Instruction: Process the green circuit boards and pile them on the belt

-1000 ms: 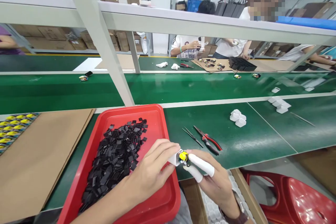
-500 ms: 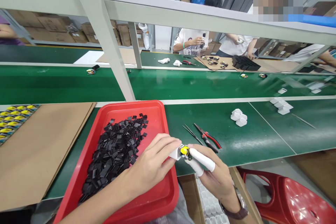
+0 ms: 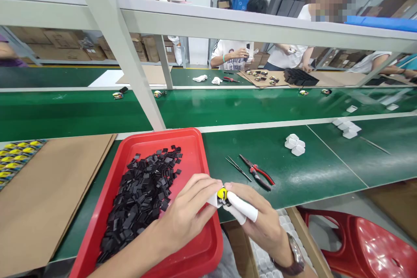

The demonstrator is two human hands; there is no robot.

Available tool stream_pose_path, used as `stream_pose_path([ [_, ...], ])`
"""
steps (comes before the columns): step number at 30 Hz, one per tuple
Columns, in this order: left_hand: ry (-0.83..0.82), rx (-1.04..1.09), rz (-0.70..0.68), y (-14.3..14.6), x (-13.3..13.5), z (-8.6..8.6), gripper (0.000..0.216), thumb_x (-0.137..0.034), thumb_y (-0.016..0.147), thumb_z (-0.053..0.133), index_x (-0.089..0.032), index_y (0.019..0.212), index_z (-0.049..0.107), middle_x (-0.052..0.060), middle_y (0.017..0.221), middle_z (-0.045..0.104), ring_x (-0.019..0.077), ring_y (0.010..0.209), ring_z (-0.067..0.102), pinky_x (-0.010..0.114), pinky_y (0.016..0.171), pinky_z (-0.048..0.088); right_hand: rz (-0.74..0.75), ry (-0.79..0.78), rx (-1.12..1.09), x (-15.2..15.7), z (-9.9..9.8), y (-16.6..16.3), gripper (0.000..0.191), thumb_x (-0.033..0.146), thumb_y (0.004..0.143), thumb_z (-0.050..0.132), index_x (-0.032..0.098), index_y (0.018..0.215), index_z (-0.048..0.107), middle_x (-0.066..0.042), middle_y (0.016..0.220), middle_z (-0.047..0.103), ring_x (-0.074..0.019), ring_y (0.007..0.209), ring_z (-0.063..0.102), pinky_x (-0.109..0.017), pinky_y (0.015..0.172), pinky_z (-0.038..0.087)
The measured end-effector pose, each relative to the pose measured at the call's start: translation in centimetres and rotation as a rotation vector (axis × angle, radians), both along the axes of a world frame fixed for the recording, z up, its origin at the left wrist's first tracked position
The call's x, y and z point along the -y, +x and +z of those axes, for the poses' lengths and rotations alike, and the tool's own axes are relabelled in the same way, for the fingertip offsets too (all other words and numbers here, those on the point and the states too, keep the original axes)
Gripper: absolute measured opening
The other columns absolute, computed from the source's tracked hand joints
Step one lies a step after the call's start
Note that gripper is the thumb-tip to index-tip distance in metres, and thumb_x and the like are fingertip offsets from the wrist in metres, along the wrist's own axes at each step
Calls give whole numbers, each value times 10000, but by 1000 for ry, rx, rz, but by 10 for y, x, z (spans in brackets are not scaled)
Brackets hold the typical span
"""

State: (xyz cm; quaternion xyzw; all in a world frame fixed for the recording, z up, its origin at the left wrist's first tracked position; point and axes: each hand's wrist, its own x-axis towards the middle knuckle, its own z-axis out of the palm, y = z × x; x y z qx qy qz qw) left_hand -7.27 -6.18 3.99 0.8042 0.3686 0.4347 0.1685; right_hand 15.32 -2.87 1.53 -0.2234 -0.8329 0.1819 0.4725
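My left hand and my right hand meet over the right edge of the red tray. Together they pinch a small yellow-and-black part. Both hands have white finger cots on the pinching fingertips. The left fingers curl around the part from the left. My right thumb and forefinger press it from the right. A pile of several small black square pieces fills the tray just left of my hands.
Red-handled pliers and tweezers lie on the green bench beyond my hands. White caps sit further right. A cardboard sheet lies left, with yellow parts at its edge. A red stool stands at right. People work across the conveyor.
Both hands have drawn slightly closer together and toward me around the yellow part. The view has shifted a little; the small items on the far belt now sit further right.
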Motion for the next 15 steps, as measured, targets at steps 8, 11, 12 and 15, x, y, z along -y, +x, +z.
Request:
stream_pose_path([
  [8,-97,88,18,2,-1,-13,512,-29,932,656,-218,1401,576,108,1262,693,248,1196,620,465,1018,567,72,52,113,7,-12,-1,779,286,926,746,228,1603,364,-181,1408,655,-351,1336,611,-562,1096,554],
  [11,-205,79,20,2,-1,-14,444,-93,941,667,-228,1359,596,96,1205,711,242,1148,664,424,964,600,72,-169,67,-6,-13,15,745,357,953,707,281,1602,347,-147,1466,606,-325,1350,598,-525,1100,552],
  [12,-229,61,28,1,0,-13,419,-109,943,666,-233,1338,603,93,1192,714,241,1131,677,415,952,605,-2,-253,63,-14,-17,26,733,368,966,685,290,1604,333,-141,1486,584,-316,1347,600,-516,1096,553],
  [15,-261,-12,68,-6,2,-11,419,-136,942,654,-243,1340,577,90,1185,707,234,1081,696,401,958,598,-365,-370,192,-42,-39,67,662,379,973,662,242,1565,401,-174,1479,569,-343,1322,606,-560,1092,529],
])
